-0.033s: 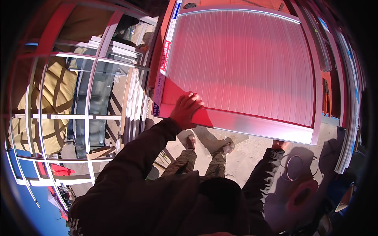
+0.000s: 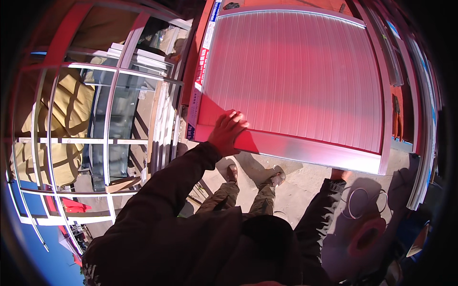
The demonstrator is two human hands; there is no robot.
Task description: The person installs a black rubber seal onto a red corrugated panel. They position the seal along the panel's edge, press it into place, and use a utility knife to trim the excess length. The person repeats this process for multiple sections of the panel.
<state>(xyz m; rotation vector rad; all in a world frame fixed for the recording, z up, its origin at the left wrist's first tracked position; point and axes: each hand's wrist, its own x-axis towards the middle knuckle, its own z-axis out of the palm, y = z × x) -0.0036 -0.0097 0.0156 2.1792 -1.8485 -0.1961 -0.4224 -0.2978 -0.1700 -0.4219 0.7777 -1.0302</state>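
In front of me is a large ribbed metal panel point(image 2: 296, 81) in a silvery frame, tinted red by the light. My left hand point(image 2: 228, 134) grips the near bar of that frame close to its left corner, with fingers curled over the top. Toward the right end of the same bar, my right hand point(image 2: 340, 175) reaches under the near edge. The panel covers its fingers. Along the panel's left side runs a strip of printed film point(image 2: 202, 59).
A white metal lattice point(image 2: 109, 105) stands on the left, with glass panes point(image 2: 110, 126) and a tan cover point(image 2: 71, 114) behind it. Long metal profiles point(image 2: 424, 119) line the right side. Wire hoops point(image 2: 357, 202) lie on the concrete floor near my right forearm.
The panel and both hands sit very slightly farther right in the picture. My left hand keeps the same hold.
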